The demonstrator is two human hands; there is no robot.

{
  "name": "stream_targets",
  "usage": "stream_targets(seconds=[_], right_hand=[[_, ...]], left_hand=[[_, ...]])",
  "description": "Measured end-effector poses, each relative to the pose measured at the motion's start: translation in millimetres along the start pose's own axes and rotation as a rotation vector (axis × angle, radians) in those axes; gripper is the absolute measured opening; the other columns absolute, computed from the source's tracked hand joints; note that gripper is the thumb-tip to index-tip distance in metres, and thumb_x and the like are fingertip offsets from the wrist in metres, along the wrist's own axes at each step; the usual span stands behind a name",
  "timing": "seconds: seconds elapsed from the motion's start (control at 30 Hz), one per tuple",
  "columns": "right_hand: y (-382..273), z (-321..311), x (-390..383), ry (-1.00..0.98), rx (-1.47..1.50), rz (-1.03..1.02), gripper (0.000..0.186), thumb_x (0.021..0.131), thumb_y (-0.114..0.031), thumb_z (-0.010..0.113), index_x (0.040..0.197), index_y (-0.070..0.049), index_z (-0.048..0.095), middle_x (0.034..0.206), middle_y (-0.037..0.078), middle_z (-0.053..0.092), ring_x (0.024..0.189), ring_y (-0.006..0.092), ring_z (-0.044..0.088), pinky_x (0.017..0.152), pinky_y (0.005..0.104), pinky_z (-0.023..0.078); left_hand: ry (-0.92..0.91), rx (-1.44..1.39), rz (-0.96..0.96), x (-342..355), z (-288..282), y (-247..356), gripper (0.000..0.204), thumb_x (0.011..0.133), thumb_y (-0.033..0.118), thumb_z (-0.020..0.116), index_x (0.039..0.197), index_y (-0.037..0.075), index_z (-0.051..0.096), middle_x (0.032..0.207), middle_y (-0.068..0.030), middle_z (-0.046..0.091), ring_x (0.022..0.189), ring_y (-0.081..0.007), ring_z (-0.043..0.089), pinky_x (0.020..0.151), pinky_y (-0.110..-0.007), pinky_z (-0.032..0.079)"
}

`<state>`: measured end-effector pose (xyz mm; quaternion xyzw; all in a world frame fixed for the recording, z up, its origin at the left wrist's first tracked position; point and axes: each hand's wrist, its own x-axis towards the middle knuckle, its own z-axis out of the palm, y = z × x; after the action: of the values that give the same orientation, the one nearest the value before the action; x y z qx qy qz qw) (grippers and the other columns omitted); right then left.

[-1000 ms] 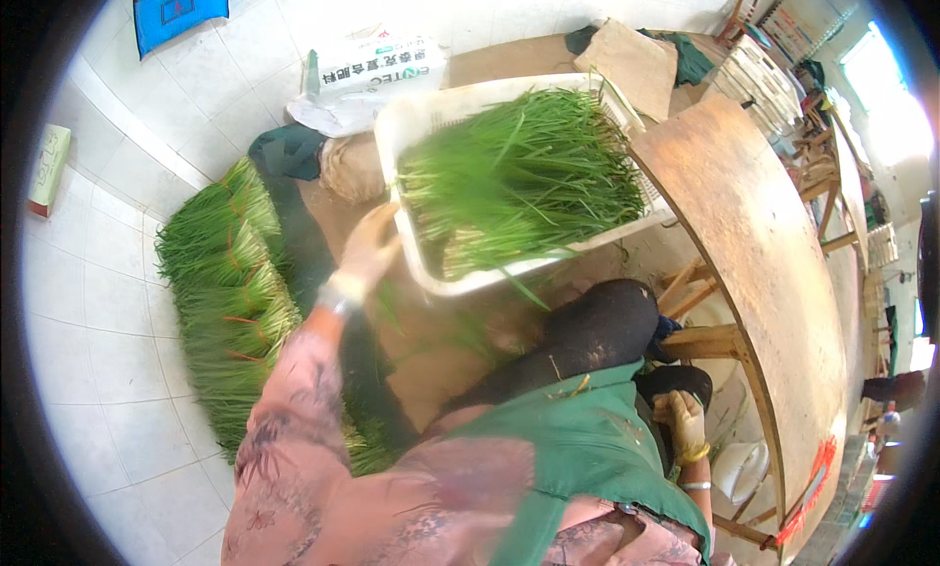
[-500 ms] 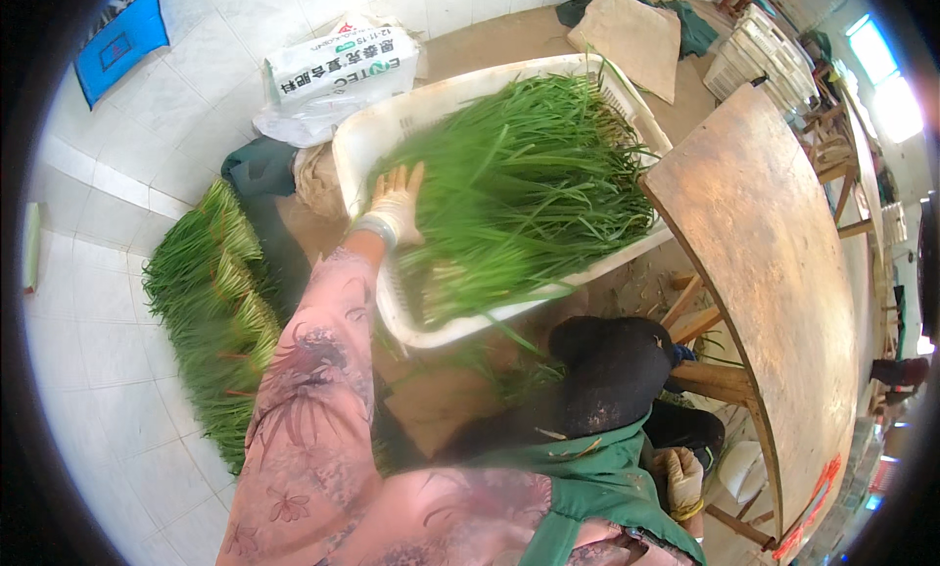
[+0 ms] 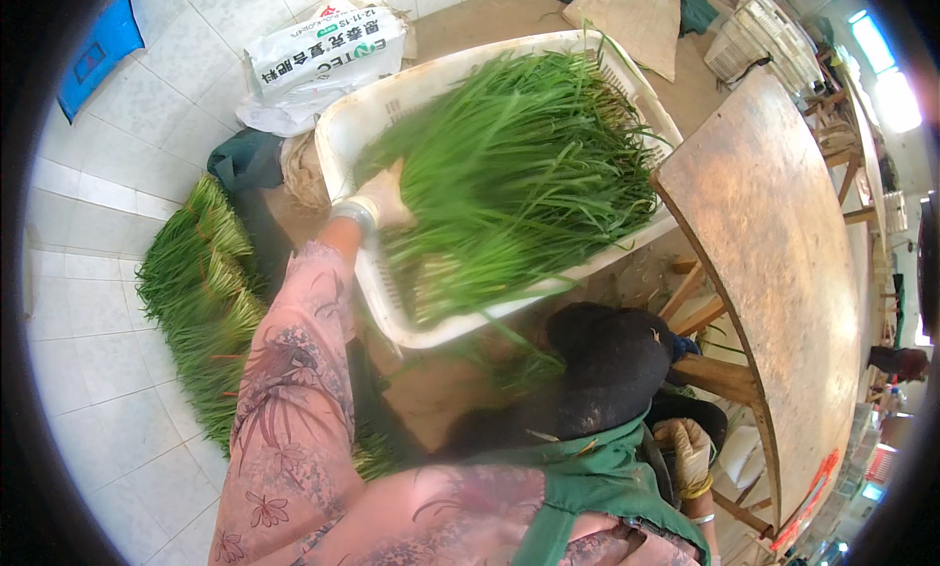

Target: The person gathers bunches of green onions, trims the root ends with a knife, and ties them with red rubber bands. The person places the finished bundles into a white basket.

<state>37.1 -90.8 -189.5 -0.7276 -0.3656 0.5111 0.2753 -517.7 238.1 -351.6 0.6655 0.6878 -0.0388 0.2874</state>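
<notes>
My left hand, in a pale glove, reaches into the near left side of a white plastic crate. It presses in among long, flat-leaved green chives, whose leaves hide its fingers; the leaves around it are blurred. Pale stem ends of some chives show at the crate's near side and right end. Low on the right, beside my dark-trousered leg, is my right hand, also gloved. Its fingers are curled, and whatever may be inside them is hidden.
Tied chive bundles lie on the floor at left. A white printed sack stands behind the crate, with a blue bag farther left. A wooden table rises close on the right; stacked pale crates stand beyond it.
My left hand has gone from spread fingers on the leaves to fingers tucked out of sight among them. The whole view has shifted slightly. My right hand stays low beside my leg.
</notes>
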Motion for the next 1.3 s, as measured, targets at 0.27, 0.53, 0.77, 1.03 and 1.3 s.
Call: stream_targets(seconds=[0.27,0.53,0.77,1.03,1.3], right_hand=[[-101.8,64.4,44.8,-0.334,-0.067,-0.199,0.029,0.104,-0.022,0.057,0.104,0.003,0.071,0.092,0.008,0.072,0.08,0.0143,0.066,0.075,0.028,0.053],[-125.6,121.1,87.9,-0.614,0.143,-0.142,0.027,0.105,-0.022,0.058,0.103,0.001,0.071,0.095,0.008,0.072,0.084,0.0146,0.067,0.078,0.0282,0.055],[-136.4,129.1,112.2,-0.765,0.268,0.026,0.035,0.105,-0.03,0.059,0.112,0.002,0.068,0.103,0.011,0.071,0.093,0.0215,0.07,0.086,0.0339,0.057],[-151.3,215.7,133.6,-0.883,0.331,0.156,0.048,0.103,-0.039,0.061,0.135,-0.003,0.059,0.129,0.01,0.065,0.111,0.0224,0.065,0.097,0.0378,0.053],[-110.8,264.5,154.4,-0.966,0.613,0.109,0.061,0.096,-0.05,0.069,0.133,-0.002,0.062,0.119,0.009,0.07,0.103,0.0191,0.065,0.092,0.0331,0.051]], left_hand=[[0.022,0.104,0.0,-11.1,-11.8,21.7,0.124,0.056,0.039,0.091,0.154,-0.008,0.033,0.141,-0.0297,0.055,0.129,-0.0376,0.058,0.113,-0.038,0.043],[-0.099,-0.242,0.04,-29.8,-21.2,39.1,0.109,0.058,0.034,0.093,0.146,-0.006,0.043,0.133,-0.0257,0.062,0.124,-0.0346,0.061,0.109,-0.039,0.045],[-0.306,-0.276,0.115,-22.3,-56.0,23.0,0.098,0.062,0.024,0.095,0.143,-0.005,0.048,0.13,-0.0158,0.065,0.114,-0.0229,0.062,0.103,-0.034,0.047],[-0.513,-0.852,0.058,-76.9,-98.2,51.5,0.063,0.081,0.018,0.084,0.136,0.001,0.059,0.115,-0.0097,0.072,0.096,-0.0165,0.069,0.085,-0.031,0.056],[-0.564,-0.911,0.097,-181.2,-29.4,133.2,0.045,0.088,0.023,0.079,0.124,0.001,0.062,0.102,-0.0087,0.074,0.087,-0.0157,0.069,0.077,-0.03,0.056]])
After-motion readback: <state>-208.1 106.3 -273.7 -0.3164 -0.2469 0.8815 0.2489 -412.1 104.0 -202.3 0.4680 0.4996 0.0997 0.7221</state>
